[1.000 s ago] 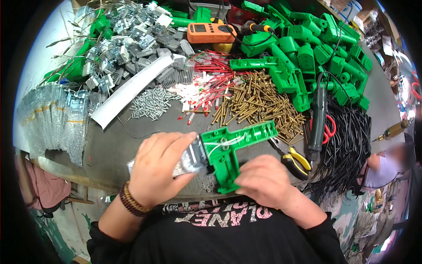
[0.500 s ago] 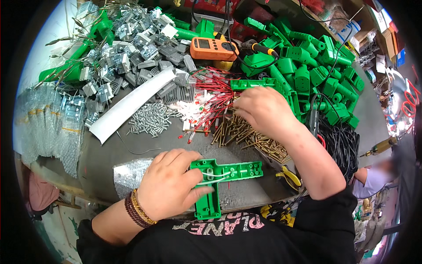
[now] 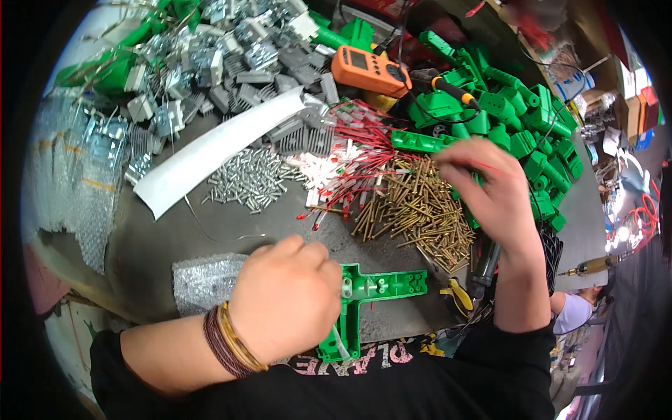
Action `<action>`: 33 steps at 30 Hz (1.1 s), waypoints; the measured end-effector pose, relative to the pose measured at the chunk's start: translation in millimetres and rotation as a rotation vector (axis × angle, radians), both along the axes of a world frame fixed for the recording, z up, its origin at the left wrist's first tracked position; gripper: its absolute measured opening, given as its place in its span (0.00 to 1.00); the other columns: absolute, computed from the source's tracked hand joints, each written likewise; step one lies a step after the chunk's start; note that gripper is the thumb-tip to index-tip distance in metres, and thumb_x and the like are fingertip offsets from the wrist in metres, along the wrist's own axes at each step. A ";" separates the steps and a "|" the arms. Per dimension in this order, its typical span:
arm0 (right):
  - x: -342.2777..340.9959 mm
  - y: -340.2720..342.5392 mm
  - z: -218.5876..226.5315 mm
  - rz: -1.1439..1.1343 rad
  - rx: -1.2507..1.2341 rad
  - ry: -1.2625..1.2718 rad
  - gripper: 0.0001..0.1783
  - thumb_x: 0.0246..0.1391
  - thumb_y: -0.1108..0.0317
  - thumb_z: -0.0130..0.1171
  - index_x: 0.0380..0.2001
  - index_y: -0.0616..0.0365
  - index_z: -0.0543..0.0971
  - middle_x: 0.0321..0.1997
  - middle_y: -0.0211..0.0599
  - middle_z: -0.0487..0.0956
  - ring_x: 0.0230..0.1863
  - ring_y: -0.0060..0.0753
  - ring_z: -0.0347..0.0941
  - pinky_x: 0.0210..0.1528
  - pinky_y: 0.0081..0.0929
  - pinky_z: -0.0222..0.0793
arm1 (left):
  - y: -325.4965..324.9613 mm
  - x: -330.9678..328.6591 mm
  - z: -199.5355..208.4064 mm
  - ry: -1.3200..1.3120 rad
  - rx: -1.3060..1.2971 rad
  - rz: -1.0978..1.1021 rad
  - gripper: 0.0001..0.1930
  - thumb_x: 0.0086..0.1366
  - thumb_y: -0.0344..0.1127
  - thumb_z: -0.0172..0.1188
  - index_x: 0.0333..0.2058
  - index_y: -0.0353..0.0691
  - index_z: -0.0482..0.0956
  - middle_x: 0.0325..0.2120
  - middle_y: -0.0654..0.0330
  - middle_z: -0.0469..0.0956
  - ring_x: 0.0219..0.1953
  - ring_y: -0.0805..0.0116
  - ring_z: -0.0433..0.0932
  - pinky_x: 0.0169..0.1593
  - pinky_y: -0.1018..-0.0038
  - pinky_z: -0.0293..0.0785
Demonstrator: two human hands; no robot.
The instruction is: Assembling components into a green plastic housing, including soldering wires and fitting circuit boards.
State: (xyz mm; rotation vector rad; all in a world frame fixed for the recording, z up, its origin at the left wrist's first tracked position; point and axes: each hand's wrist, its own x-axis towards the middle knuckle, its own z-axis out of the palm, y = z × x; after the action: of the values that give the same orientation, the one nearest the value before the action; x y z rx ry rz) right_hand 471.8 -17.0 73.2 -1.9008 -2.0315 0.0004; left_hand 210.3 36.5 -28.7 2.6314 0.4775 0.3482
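Observation:
Near the front edge of the table lies a T-shaped green plastic housing half, its hollow, ribbed side facing up. My left hand is closed over its left end and hides that part. A whitish wire shows in the housing's lower leg. To the right, my right hand hovers above the brass-coloured screws and the green parts, smeared by motion. Its fingers are curled, and a thin red wire runs across them. Beside that hand is a bunch of red-wired indicator lights.
Silver screws, grey ribbed parts and metal brackets pile up at the left, behind a curved white strip. An orange meter stands at the back. Green housings heap up right; yellow-handled pliers lie near the front.
My right hand has moved right, away from the red wires, with a thin red wire. My left fingers have curled tighter over the housing. The view has shifted slightly.

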 end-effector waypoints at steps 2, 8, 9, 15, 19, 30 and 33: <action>-28.5 -26.8 -13.2 -0.053 -0.215 0.539 0.05 0.50 0.81 0.68 0.32 0.64 0.84 0.36 0.42 0.85 0.36 0.31 0.83 0.39 0.24 0.79 | 11.0 1.1 -16.5 -0.308 -0.220 0.060 0.09 0.61 0.37 0.64 0.26 0.40 0.79 0.26 0.57 0.78 0.29 0.53 0.77 0.34 0.61 0.72; -56.1 -44.9 -64.6 0.327 -0.240 0.406 0.10 0.49 0.76 0.68 0.35 0.60 0.80 0.35 0.40 0.81 0.36 0.42 0.80 0.38 0.35 0.76 | 11.3 1.5 -14.8 -0.372 -0.263 0.096 0.12 0.66 0.38 0.61 0.27 0.38 0.79 0.22 0.55 0.77 0.27 0.52 0.77 0.33 0.61 0.73; -57.7 -44.5 -64.5 0.339 -0.244 0.405 0.10 0.49 0.76 0.68 0.35 0.60 0.80 0.35 0.40 0.81 0.36 0.42 0.80 0.38 0.35 0.76 | 10.9 0.2 -15.7 -0.376 -0.256 0.097 0.12 0.66 0.39 0.61 0.27 0.38 0.79 0.22 0.55 0.77 0.27 0.52 0.78 0.33 0.61 0.73; -62.3 -45.2 -61.2 0.441 -0.194 0.095 0.11 0.46 0.72 0.62 0.37 0.58 0.79 0.38 0.38 0.80 0.38 0.41 0.80 0.39 0.34 0.76 | 8.2 -3.5 -20.1 -0.408 -0.242 0.104 0.11 0.65 0.39 0.62 0.27 0.38 0.78 0.22 0.56 0.77 0.28 0.52 0.78 0.34 0.61 0.74; -64.6 -36.7 -65.1 0.460 -0.194 -0.056 0.10 0.44 0.73 0.62 0.34 0.58 0.79 0.40 0.38 0.78 0.39 0.40 0.77 0.39 0.34 0.76 | 8.0 -1.4 -24.3 -0.443 -0.250 0.114 0.11 0.64 0.39 0.63 0.26 0.38 0.78 0.22 0.55 0.77 0.28 0.52 0.78 0.34 0.61 0.74; -65.8 -28.4 -73.4 0.456 -0.243 -0.020 0.09 0.40 0.75 0.63 0.28 0.62 0.76 0.41 0.41 0.75 0.40 0.44 0.74 0.39 0.35 0.75 | 5.8 -0.7 -22.0 -0.481 -0.233 0.145 0.13 0.63 0.37 0.63 0.23 0.38 0.74 0.21 0.54 0.74 0.26 0.51 0.76 0.31 0.60 0.72; -67.9 -29.1 -75.4 0.459 -0.288 -0.035 0.10 0.42 0.75 0.65 0.28 0.63 0.75 0.40 0.41 0.74 0.41 0.45 0.73 0.38 0.34 0.74 | 3.3 1.2 -19.0 -0.475 -0.195 0.162 0.12 0.62 0.36 0.64 0.24 0.38 0.74 0.21 0.55 0.74 0.26 0.51 0.76 0.31 0.60 0.72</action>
State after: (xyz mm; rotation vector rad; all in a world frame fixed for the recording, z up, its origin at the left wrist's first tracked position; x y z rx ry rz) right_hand 403.8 -46.1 -2.2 -1.5401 -2.5594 0.3955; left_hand 211.4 39.9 -47.7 2.2250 0.5302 0.9019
